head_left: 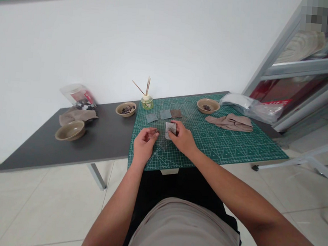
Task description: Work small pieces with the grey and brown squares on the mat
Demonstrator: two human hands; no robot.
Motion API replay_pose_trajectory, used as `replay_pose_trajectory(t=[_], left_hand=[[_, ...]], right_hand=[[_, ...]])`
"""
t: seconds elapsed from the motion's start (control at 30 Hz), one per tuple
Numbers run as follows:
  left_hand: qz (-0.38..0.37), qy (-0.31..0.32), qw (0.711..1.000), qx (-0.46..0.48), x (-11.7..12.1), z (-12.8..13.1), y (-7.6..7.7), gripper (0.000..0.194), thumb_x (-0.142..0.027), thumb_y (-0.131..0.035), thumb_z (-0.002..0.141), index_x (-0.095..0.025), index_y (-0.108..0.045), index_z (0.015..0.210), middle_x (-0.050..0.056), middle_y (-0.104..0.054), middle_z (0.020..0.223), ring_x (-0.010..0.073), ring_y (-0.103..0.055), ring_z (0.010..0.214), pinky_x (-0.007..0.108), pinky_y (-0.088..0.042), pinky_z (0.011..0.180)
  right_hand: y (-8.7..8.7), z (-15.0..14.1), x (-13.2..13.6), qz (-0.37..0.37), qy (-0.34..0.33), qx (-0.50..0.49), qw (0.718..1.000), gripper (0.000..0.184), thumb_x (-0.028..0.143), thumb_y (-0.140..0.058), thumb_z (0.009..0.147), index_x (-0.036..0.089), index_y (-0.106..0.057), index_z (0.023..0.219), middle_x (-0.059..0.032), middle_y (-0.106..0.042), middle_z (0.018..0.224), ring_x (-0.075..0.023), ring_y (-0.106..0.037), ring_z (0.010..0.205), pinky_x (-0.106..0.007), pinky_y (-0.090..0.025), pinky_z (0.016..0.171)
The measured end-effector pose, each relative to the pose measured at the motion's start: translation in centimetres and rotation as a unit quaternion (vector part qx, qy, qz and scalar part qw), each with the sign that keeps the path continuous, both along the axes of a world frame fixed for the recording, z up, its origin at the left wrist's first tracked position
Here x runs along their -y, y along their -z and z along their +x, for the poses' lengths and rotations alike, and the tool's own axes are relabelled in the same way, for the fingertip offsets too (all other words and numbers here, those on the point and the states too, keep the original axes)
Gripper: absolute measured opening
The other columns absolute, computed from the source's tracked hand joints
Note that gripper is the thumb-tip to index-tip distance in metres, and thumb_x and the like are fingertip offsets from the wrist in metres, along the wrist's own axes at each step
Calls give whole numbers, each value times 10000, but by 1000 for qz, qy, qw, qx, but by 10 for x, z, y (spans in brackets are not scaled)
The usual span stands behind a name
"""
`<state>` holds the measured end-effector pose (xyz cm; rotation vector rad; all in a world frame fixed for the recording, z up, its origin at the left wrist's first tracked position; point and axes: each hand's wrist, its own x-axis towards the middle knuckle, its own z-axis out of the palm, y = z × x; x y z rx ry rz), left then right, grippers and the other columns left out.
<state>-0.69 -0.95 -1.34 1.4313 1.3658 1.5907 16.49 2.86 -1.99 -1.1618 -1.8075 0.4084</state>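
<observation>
My right hand (pixel 184 139) grips a small light-grey square piece (pixel 170 129) with a worn, smudged surface, thumb on its face. Just left of it, my left hand (pixel 145 144) has its thumb and fingertips pinched together. Something small and dark shows at those fingertips, too small to name. Both hands are over the green cutting mat (pixel 207 145). Beyond them on the mat lie a blue-grey square (pixel 152 117), another blue-grey square (pixel 165 114) and a brown square (pixel 176 113).
A bowl of dark pebble-like pieces (pixel 126 109) stands beside a reed diffuser (pixel 147 102). Another bowl (pixel 208 105) holds a few dark pieces, near a crumpled brown cloth (pixel 230 122) and a plastic bag (pixel 253 106). At left are a bowl (pixel 70 130), a cloth (pixel 78 116) and a clear container (pixel 78 94).
</observation>
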Motion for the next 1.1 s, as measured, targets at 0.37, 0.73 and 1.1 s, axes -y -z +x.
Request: replay_pose_trajectory(t=[0.37, 0.73, 1.1], left_hand=[[-44, 48, 998, -23, -3, 0, 1, 138, -266, -729, 748, -206, -630, 823, -9, -679, 793, 141, -628, 733, 263, -483, 713], [39, 80, 949, -303, -1, 12, -3, 148, -158, -677, 780, -247, -687, 897, 60, -703, 1091, 262, -594, 1067, 415, -433, 961], [-27, 66, 873, -482, 2, 16, -11, 234, -291, -605, 875, -244, -643, 1101, 38, -672, 1197, 239, -546, 1133, 412, -429, 970]], right_hand=[[-9, -1, 15, 65, -132, 65, 987, 348, 205, -661, 843, 220, -631, 1190, -77, -673, 1112, -243, -604, 1054, -420, -494, 943], [-15, 18, 3, -68, -69, 38, 995, 209, 142, -681, 806, 199, -696, 1007, -14, -725, 896, -164, -673, 809, -292, -513, 772], [-16, 27, -4, -35, -135, 196, 971, 91, 187, -705, 819, 198, -746, 899, -48, -735, 949, -210, -644, 937, -337, -485, 861]])
